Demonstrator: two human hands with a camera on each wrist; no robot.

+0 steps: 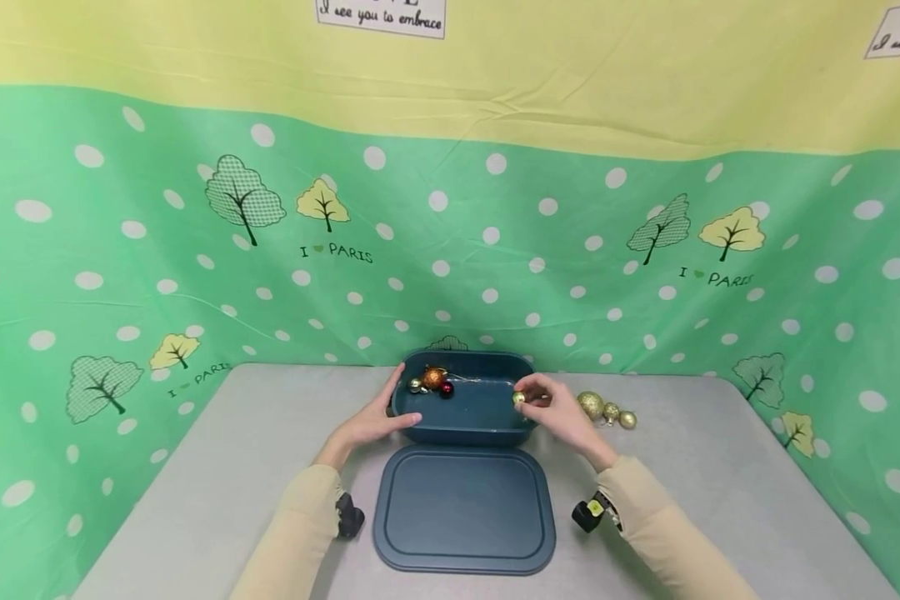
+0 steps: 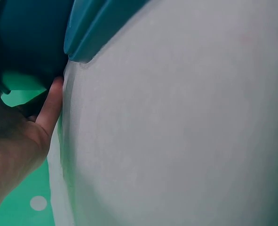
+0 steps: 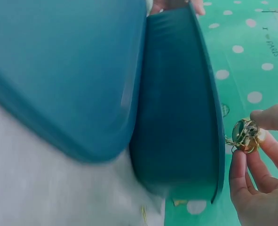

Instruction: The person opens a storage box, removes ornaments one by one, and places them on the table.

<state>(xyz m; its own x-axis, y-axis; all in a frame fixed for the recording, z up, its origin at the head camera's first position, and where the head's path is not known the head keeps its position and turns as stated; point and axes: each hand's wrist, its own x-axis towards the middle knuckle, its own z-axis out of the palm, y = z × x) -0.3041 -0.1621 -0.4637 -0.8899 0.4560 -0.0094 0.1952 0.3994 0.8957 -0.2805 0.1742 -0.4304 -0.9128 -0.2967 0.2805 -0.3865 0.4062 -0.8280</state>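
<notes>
My right hand point(image 1: 562, 414) pinches a small shiny gold ball ornament point(image 3: 246, 135) between thumb and fingertips, over the right end of the blue box point(image 1: 465, 435). In the right wrist view the ornament's metal cap and a gold string show. My left hand point(image 1: 371, 421) rests against the left end of the box, thumb at the front rim and fingers along the side. Inside the box, toward the left, lie an orange ornament point(image 1: 433, 377), a dark red ball point(image 1: 446, 389) and a small gold ball point(image 1: 415, 385).
The matching blue lid point(image 1: 465, 510) lies flat on the grey table point(image 1: 217, 492) in front of the box. Right of the box sit a larger glittery gold ball point(image 1: 590, 405) and smaller gold balls point(image 1: 627, 419). A green and yellow patterned cloth point(image 1: 450, 225) hangs behind the table.
</notes>
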